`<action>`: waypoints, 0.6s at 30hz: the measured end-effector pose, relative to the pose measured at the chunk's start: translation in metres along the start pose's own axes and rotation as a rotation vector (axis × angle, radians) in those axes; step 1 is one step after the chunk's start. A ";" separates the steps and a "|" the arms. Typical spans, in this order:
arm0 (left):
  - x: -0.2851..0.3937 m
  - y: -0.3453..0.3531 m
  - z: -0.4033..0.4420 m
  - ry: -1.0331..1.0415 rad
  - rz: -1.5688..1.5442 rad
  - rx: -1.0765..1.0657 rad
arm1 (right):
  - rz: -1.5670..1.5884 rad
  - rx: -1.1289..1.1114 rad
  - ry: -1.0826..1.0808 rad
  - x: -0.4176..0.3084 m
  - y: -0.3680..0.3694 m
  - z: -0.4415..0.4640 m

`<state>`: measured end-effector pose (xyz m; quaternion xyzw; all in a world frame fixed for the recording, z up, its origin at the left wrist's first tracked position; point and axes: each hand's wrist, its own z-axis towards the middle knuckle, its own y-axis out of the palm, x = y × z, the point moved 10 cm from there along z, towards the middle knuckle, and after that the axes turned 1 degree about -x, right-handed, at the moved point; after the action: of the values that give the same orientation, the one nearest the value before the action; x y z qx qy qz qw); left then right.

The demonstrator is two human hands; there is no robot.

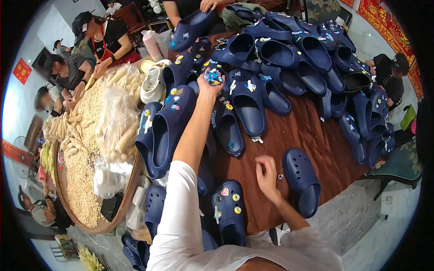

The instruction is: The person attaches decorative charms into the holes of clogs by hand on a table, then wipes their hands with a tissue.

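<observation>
My left hand (210, 84) is stretched far forward among navy clogs, its fingers curled round a cluster of small colourful charms (213, 77). Below it, my right hand (267, 177) hovers over or rests on the brown cloth, fingers bent and partly spread, with nothing visible in them. A small round charm (280, 176) lies just right of those fingers. Farther right is a plain navy clog (302, 178) without charms, its holes showing. To the left of my right hand sits a navy clog (233, 207) with several charms on its top.
Piles of navy clogs (278, 52) cover the far side of the brown cloth (298, 122). On the left stands a round tray (134, 174) of corn kernels and cobs, with plastic bags (115, 122). Several people sit left; another person's hands (209, 5) are at the top, one person (389, 74) right.
</observation>
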<state>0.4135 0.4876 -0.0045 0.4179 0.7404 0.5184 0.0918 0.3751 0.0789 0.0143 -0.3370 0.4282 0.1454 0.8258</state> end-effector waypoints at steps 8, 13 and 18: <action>-0.016 0.021 0.023 0.031 0.164 -0.012 | -0.204 -0.148 0.028 0.013 -0.014 -0.069; -0.004 0.007 0.034 0.126 0.250 0.069 | -0.207 -0.117 0.018 0.015 -0.015 -0.068; 0.001 0.000 0.023 0.107 0.405 0.041 | -0.194 -0.099 0.015 0.015 -0.017 -0.069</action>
<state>0.4259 0.5038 -0.0144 0.5317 0.6554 0.5328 -0.0623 0.3505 0.0187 -0.0182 -0.4186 0.3917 0.0832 0.8151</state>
